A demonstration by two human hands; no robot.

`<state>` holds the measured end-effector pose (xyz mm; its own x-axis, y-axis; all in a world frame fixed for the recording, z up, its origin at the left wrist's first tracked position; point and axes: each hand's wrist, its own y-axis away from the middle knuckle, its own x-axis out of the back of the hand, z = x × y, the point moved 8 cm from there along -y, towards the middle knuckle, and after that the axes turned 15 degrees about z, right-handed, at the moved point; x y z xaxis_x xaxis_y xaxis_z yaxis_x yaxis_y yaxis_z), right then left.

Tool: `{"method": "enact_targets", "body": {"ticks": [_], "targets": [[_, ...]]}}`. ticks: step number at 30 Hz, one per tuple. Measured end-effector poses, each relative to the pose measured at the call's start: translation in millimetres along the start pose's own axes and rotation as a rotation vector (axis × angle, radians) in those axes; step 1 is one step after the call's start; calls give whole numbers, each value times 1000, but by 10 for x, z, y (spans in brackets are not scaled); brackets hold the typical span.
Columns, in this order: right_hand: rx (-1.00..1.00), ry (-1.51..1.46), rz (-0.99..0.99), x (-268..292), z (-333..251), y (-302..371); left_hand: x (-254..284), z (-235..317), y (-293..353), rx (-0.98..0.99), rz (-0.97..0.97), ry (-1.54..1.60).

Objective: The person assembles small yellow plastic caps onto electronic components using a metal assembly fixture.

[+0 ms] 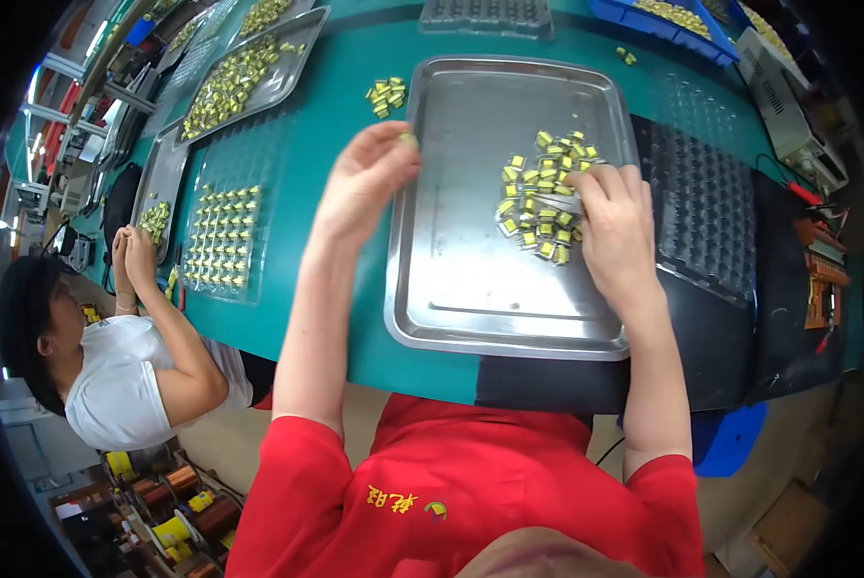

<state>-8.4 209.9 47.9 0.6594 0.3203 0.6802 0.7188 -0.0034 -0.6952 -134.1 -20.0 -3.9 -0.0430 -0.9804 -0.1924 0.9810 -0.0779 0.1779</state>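
Note:
A shallow steel tray [509,323] lies before me with a loose heap of small yellow-taped transformers [546,188] in its right half. Above the tray's left rim, my left hand [365,178] is raised, thumb and fingers pinched on one small yellow transformer [408,141], mostly covered by the fingertips. My right hand [617,226] is at the heap's right side, closed around metal tweezers [559,203]. Their tips point left among the transformers; whether they grip one I cannot tell. A smaller cluster of transformers [386,96] sits on the green table beyond my left hand.
Right of the tray, an empty clear blister tray [706,202] lies on a black mat [548,383]. At left, a co-worker [143,376] handles parts beside a partly filled blister tray [222,236]. A heaped steel tray [244,87] and blue bin [663,29] stand farther back.

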Motion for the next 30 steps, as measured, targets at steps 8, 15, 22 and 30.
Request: {"method": "enact_targets", "body": {"ticks": [8,15,22,30], "targets": [[23,4,43,59,13,-31,751,156,-670,-322,219,-339],[45,10,32,30,-26,-4,672,212,-1023,-675,372,-843],[114,50,-51,-17,-53,2,709,158,-1187,-691,400,-814],[109,42,-73,-67,-32,25,644,131,-1296,-652,374,-775]]}}
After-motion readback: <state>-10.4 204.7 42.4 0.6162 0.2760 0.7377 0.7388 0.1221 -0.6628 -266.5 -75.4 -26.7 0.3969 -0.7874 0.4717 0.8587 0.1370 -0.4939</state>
